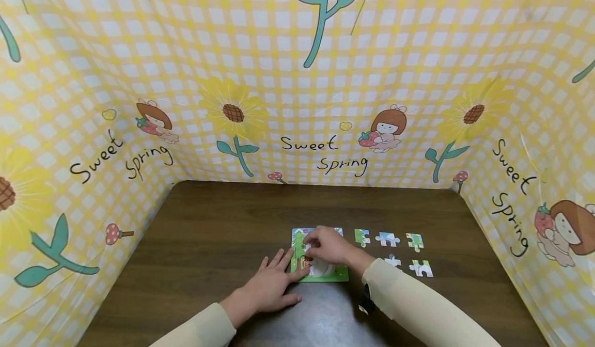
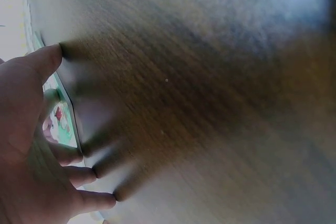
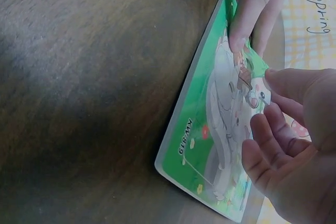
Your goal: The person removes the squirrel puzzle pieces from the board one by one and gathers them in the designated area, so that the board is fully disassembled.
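Observation:
A green-edged puzzle board with a printed cartoon picture lies on the table. My left hand rests at the board's left side with fingers spread, one fingertip on the picture. Over the board, my right hand pinches a small puzzle piece between thumb and fingers. The piece is tilted up from the picture in the right wrist view, and the fingers cover part of it. Whether it touches the board, I cannot tell. In the left wrist view the left fingertips touch the wood along the board's edge.
Several loose puzzle pieces lie in two rows right of the board, one partly behind the right sleeve. The dark wooden table is enclosed by a yellow checked cloth on three sides.

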Demonstrator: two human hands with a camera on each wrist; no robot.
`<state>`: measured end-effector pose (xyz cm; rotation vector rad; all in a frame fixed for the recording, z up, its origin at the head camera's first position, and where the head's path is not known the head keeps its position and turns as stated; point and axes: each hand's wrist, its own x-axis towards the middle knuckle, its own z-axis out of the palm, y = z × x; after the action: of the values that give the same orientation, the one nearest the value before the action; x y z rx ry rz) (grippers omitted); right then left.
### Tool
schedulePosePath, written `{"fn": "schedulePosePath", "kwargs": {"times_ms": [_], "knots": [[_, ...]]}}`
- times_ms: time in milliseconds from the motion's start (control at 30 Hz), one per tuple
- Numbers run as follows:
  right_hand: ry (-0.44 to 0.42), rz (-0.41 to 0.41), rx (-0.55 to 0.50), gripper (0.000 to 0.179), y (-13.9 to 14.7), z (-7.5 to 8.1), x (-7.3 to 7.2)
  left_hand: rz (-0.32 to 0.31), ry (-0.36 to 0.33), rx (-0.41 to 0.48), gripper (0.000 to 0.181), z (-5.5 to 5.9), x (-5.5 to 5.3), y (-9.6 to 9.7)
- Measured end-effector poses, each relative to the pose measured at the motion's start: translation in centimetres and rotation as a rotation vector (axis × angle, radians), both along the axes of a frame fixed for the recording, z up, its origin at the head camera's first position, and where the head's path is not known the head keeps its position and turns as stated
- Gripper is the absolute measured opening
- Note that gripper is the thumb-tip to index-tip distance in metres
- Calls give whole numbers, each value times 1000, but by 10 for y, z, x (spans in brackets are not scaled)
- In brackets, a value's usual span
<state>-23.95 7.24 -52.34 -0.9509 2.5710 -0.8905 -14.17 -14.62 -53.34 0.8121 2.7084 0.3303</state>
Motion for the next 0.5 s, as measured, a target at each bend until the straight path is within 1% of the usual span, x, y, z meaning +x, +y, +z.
{"fn": "schedulePosePath", "kwargs": {"times_ms": [167, 267, 400, 500], "knots": [[8, 6, 5, 20, 1, 1, 1, 3, -5, -7, 65, -1, 0, 0], [-8, 1, 3, 20, 1, 0, 1, 4, -9, -6, 65, -1, 0, 0], [-42, -18, -21, 19, 3, -2, 2, 7, -16, -5, 65, 0, 0, 0], [-37, -27, -41, 17, 4, -3, 2, 10, -19, -5, 65, -1, 0, 1]]}}
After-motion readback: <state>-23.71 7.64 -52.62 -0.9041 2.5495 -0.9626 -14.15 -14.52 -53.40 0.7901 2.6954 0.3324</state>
